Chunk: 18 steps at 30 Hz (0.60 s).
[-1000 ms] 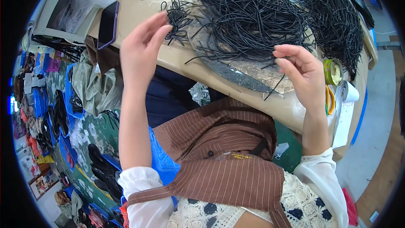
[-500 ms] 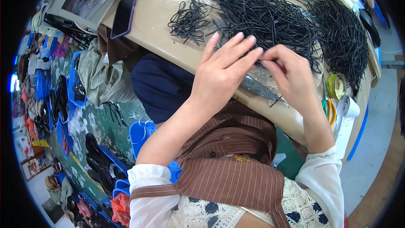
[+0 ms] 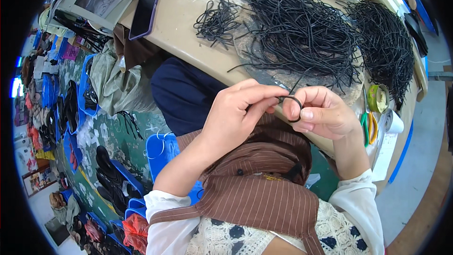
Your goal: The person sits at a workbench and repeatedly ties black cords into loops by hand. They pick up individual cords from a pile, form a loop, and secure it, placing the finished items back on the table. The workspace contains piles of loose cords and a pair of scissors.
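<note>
Between my hands is a thin black cord (image 3: 300,109), bent into a small loop in front of the table edge. My left hand (image 3: 243,111) pinches it at the fingertips. My right hand (image 3: 325,113) is closed, with the loop curving round by its index finger and thumb. Part of the cord is hidden by my fingers. Just beyond lies a large heap of black cords (image 3: 302,33) on a worn round board (image 3: 255,71). A smaller bundle of looped cords (image 3: 216,20) sits left of the heap, and another thick pile of cords (image 3: 382,42) lies to its right.
Scissors (image 3: 373,127) with green and orange handles, an open round tin (image 3: 378,98) and a white roll (image 3: 392,122) stand at the table's right side. A phone (image 3: 144,15) lies at the left. Blue bins (image 3: 158,148) stand on the green floor.
Both hands have drawn back from the heap toward my lap. The cord now shows as a loop between them, and my left fingers have gone from spread to pinching.
</note>
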Motion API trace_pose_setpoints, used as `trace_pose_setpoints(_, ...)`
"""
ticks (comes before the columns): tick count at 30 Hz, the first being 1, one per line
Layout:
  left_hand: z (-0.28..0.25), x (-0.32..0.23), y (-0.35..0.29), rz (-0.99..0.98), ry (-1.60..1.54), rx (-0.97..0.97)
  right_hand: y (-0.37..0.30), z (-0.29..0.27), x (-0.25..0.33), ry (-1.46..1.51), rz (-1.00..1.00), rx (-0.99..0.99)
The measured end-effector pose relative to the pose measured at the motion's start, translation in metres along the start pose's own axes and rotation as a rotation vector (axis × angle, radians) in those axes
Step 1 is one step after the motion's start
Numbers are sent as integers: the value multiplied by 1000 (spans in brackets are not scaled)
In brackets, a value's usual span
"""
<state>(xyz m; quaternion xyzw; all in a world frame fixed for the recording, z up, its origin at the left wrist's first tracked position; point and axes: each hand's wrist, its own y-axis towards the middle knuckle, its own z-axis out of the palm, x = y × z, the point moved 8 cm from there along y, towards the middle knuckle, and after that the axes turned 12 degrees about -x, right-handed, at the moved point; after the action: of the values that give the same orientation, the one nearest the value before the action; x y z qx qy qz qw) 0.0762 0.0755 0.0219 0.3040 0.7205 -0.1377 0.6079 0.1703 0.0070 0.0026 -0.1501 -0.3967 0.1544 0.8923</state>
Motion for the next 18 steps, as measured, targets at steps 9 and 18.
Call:
trace_pose_setpoints(9, -3, 0, -3, 155, 50, -26, -2, 1, 27, -500, -294, -79)
trace_pose_setpoints(18, 22, 38, -11, -507, -749, -59, 10, 2, 39, -500, -237, -330)
